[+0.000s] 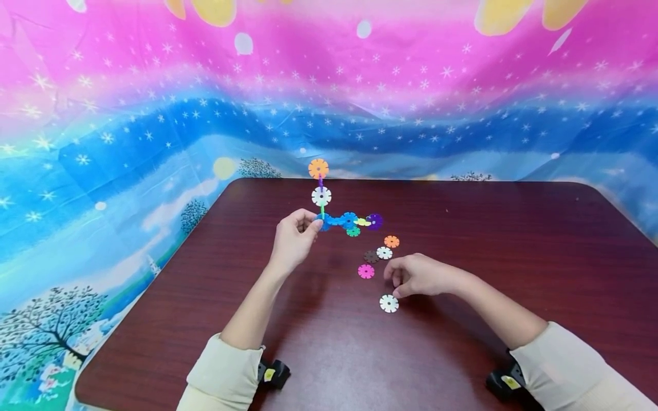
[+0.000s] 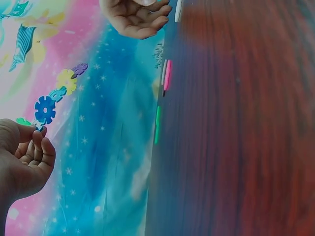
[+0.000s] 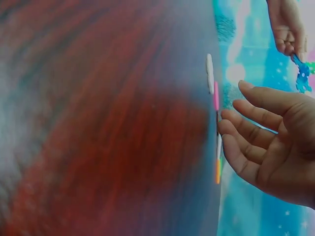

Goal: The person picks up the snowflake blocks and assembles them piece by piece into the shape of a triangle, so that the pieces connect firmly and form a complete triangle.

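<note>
My left hand (image 1: pixel 294 240) pinches a blue notched disc at the corner of a joined chain of snowflake discs, held above the table. From that corner, a white disc (image 1: pixel 321 196) and an orange disc (image 1: pixel 319 169) rise on edge-on green and purple links. To the right run another blue disc (image 1: pixel 349 220), a yellow disc (image 1: pixel 362 222) and a purple disc (image 1: pixel 376 221). My right hand (image 1: pixel 424 275), fingers loosely bent and holding nothing, hovers beside a loose white disc (image 1: pixel 389 303) and a pink disc (image 1: pixel 366 271). Its palm and bare fingers (image 3: pixel 251 135) show in the right wrist view.
More loose discs lie flat on the dark wooden table (image 1: pixel 216 319): brown (image 1: pixel 370 257), a second white one (image 1: pixel 384 253), orange (image 1: pixel 392 241) and green (image 1: pixel 353 232). A printed cloth backdrop (image 1: pixel 329 103) hangs behind the table and along its left side.
</note>
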The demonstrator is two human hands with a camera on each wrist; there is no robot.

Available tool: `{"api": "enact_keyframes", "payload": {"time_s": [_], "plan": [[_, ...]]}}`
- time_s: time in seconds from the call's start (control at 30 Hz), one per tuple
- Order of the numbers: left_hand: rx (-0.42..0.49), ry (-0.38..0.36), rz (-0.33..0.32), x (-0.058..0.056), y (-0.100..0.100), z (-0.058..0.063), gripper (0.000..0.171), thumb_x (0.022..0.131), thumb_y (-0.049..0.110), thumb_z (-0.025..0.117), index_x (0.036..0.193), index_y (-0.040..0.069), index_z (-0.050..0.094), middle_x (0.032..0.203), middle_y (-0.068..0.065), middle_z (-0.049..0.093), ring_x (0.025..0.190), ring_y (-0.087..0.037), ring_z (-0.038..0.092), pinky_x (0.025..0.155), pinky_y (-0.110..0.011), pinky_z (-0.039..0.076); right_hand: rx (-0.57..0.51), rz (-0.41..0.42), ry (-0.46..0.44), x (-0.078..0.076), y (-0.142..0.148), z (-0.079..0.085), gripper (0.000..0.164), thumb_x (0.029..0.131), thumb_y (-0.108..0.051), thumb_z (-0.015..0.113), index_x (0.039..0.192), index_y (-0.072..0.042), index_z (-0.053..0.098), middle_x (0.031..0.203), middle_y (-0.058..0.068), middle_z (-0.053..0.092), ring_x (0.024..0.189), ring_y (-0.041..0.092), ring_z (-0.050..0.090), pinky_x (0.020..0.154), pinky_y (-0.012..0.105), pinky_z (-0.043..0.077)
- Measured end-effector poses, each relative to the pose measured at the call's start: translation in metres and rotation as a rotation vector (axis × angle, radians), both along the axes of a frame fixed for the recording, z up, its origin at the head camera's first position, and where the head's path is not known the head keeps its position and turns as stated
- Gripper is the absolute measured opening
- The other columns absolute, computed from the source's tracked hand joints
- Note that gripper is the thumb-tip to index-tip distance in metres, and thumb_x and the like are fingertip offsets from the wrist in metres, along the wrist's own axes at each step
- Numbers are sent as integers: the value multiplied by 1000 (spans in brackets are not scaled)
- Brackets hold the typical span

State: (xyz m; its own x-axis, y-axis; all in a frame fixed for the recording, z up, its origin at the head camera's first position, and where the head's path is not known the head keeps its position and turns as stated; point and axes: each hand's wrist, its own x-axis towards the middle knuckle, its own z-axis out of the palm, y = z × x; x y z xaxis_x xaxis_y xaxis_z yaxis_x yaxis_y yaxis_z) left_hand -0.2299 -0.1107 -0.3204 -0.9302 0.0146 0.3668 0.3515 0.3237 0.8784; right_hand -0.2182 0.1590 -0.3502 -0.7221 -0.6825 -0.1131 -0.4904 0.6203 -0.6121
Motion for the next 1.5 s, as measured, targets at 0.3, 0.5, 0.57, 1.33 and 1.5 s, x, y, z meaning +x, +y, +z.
{"api": "enact_keyframes", "payload": {"time_s": [0.3, 0.5, 0.57, 1.33, 1.5], "plan": [[26, -12, 4, 0, -4, 1, 8, 89, 8, 62, 87, 0, 63, 71, -18, 57, 61, -17, 53, 54, -26, 44, 119, 49, 88, 7, -14, -5, 26, 70, -12, 78, 90, -12, 61, 70, -6, 50, 63, 7, 45, 57, 24, 41], [28, -14, -1, 0, -4, 0, 8, 89, 8, 62, 87, 0, 63, 69, -14, 57, 60, -17, 52, 54, -25, 43, 125, 78, 105, 9, -18, -6, 25, 69, -9, 79, 82, -15, 58, 71, -4, 49, 65, 8, 45, 59, 24, 40], [32, -10, -4, 0, -4, 0, 7, 89, 7, 62, 87, 0, 63, 68, -12, 56, 60, -17, 52, 53, -24, 43, 120, 82, 106, 9, -18, -6, 24, 69, -7, 78, 79, -15, 58, 71, -5, 50, 66, 8, 45, 59, 24, 41], [26, -24, -18, 0, 1, -2, 7, 89, 8, 62, 87, 1, 63, 67, -9, 56, 60, -17, 53, 53, -25, 44, -155, -136, 86, 4, -1, -1, 19, 78, 4, 66, 91, -9, 60, 73, -1, 54, 67, 14, 53, 59, 27, 48], [9, -22, -31, -1, 2, -3, 8, 88, 8, 62, 88, 0, 63, 71, -15, 58, 63, -22, 56, 56, -26, 46, -342, -301, 14, 1, 4, 2, 19, 80, 5, 64, 98, 1, 60, 77, 7, 57, 67, 20, 60, 62, 34, 53]]}}
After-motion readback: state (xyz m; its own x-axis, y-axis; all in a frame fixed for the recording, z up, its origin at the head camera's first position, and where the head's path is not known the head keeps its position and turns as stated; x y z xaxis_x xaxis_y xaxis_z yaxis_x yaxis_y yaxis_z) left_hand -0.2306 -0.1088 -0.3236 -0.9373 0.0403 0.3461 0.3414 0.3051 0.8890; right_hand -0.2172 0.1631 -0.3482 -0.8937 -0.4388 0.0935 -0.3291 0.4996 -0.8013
